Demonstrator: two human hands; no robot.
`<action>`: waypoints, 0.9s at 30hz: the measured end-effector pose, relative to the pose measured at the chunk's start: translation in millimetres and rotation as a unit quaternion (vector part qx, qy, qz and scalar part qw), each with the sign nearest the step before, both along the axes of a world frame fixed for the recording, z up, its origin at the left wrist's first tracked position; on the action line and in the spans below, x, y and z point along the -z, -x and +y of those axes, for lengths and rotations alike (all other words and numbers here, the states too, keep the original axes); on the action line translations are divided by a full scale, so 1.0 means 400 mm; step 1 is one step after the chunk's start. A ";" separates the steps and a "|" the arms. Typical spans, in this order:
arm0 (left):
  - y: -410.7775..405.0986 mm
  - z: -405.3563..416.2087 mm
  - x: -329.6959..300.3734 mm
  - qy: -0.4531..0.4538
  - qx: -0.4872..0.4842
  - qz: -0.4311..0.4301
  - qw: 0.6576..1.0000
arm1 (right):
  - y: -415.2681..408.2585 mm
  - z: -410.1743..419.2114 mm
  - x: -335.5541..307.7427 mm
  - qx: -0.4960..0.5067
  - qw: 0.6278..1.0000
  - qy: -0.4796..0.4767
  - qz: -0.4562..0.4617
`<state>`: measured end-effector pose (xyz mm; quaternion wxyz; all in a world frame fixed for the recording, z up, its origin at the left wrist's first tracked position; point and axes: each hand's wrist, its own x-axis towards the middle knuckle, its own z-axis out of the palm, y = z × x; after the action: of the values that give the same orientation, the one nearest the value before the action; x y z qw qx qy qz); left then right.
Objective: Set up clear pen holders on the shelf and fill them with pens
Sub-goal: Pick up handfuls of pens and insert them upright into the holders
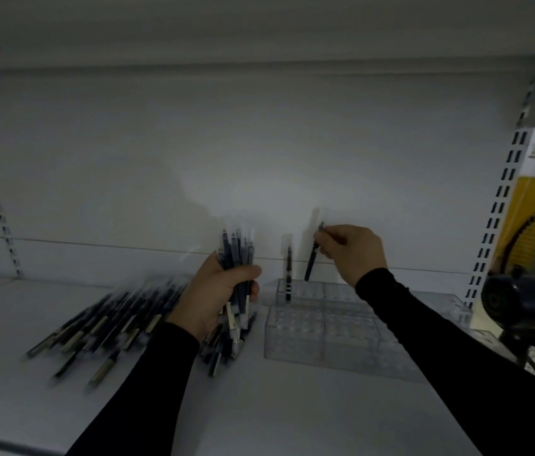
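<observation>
The clear pen holder already sits on the white shelf, so the setting-up part looks done, at least for this one. Filling it has only just begun: one pen stands up in a hole at the back left corner, and all the other holes look empty. The right hand pinches a second pen near its top with its fingers, and the pen hangs tilted with its tip just above the back row, next to the standing pen. The left hand has its fingers curled tight around a bunch of pens, held upright just left of the holder. A big pile of pens still lies flat on the shelf to the left, so I think most of the work is left. There is plenty of open room above the holder for a hand to go up and down. The back wall is close behind the holder. A dark fan stands near the holder's right end, so the right arm should take care not to swing out that way.
</observation>
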<state>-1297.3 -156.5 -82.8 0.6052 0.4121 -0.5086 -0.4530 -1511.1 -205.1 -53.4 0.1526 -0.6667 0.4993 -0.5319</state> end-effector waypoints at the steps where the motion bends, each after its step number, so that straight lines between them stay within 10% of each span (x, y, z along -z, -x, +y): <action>1: 0.000 0.000 0.000 -0.001 0.002 0.002 1.000 | -0.008 -0.003 0.003 0.001 1.000 0.007 0.017; 27: -0.002 -0.001 0.005 -0.002 0.013 -0.001 1.000 | -0.058 -0.029 0.042 0.033 0.962 -0.087 0.257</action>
<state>-1296.5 -156.8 -84.7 0.5978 0.4077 -0.5134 -0.4614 -1487.8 -216.6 -70.3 0.0591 -0.7485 0.5878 -0.3013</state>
